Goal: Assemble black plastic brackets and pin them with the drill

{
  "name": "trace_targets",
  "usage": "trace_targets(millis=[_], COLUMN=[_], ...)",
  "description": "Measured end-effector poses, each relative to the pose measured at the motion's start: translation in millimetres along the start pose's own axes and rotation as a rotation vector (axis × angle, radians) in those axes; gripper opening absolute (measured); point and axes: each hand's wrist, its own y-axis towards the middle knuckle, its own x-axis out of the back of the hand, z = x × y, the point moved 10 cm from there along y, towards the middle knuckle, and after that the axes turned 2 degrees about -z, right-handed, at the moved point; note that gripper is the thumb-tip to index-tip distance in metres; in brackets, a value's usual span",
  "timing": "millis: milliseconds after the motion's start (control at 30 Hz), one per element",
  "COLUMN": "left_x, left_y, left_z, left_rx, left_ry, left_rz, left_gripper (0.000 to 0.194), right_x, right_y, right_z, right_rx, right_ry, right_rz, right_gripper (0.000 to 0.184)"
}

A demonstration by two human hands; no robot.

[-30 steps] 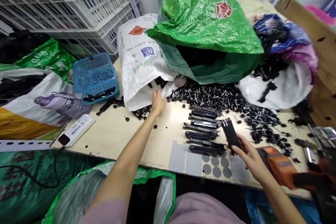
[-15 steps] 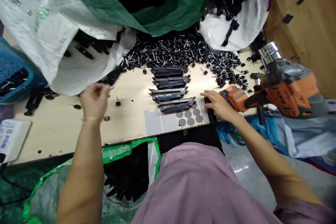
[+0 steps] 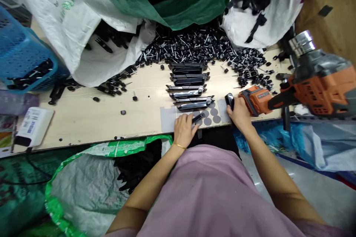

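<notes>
My left hand [image 3: 183, 131] is closed around a slim black plastic part [image 3: 198, 117], held low over a grey sheet with round dots [image 3: 207, 121] at the table's front edge. To its right, my right hand [image 3: 240, 114] grips a glossy black plastic piece [image 3: 229, 100], whose rounded upper end sticks out above the fingers; the lower end is hidden. Just beyond both hands lies a stack of long black plastic assemblies [image 3: 191, 93], set side by side in a column. An orange cordless power tool's battery [image 3: 255, 99] sits close beside my right hand.
A heap of black-headed pins [image 3: 189, 46] spreads along the back. White sacks [image 3: 91, 63] and a green sack [image 3: 178, 18] stand behind it. A blue basket [image 3: 52, 70] and a white box [image 3: 35, 126] are at left. A green-edged bag [image 3: 83, 177] hangs below the front edge.
My left hand has come from the table's left side to the grey sheet, now with a slim black part. My right hand now grips its black piece with the end raised. The view has shifted.
</notes>
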Motion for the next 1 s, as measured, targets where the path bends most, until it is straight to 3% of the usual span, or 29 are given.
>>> trace_targets(millis=[67, 133, 267, 367, 433, 500, 567, 700, 833, 1000], left_x=[-2.9, 4.0, 44.0, 70.8, 73.3, 65.7, 54.9, 43.3, 42.9, 44.0], left_y=[3, 0, -30, -53, -58, -56, -51, -44, -46, -46], left_z=[-3, 13, 86, 132, 148, 157, 161, 161, 158, 154], left_rx=[-0.025, 0.031, 0.267, 0.374, 0.402, 0.418, 0.432, 0.434, 0.422, 0.402], left_ry=[-0.071, -0.191, -0.305, -0.245, -0.222, -0.217, -0.221, -0.223, -0.190, -0.126], left_rz=[-0.006, -0.050, -0.198, -0.266, -0.275, -0.284, -0.307, -0.372, -0.363, -0.315], left_gripper=[0.028, 0.022, 0.022, 0.030, 0.035, 0.035, 0.035, 0.037, 0.036, 0.038], right_x=[10, 14, -13, -37, -52, -67, -80, -92, -94, -98], right_y=[-8, -26, -73, -86, -82, -74, -64, -54, -50, -49], right_z=[7, 32, 130, 215, 260, 287, 297, 291, 285, 285], right_rx=[0.089, 0.240, 0.492, 0.579, 0.617, 0.642, 0.673, 0.746, 0.743, 0.709], right_ry=[0.097, 0.233, 0.333, 0.225, 0.193, 0.193, 0.196, 0.387, 0.593, 0.600], right_rz=[-0.025, 0.011, 0.251, 0.248, 0.213, 0.198, 0.203, 0.269, 0.353, 0.371], right_gripper=[0.033, 0.033, 0.042, 0.051, 0.050, 0.048, 0.047, 0.057, 0.063, 0.064])
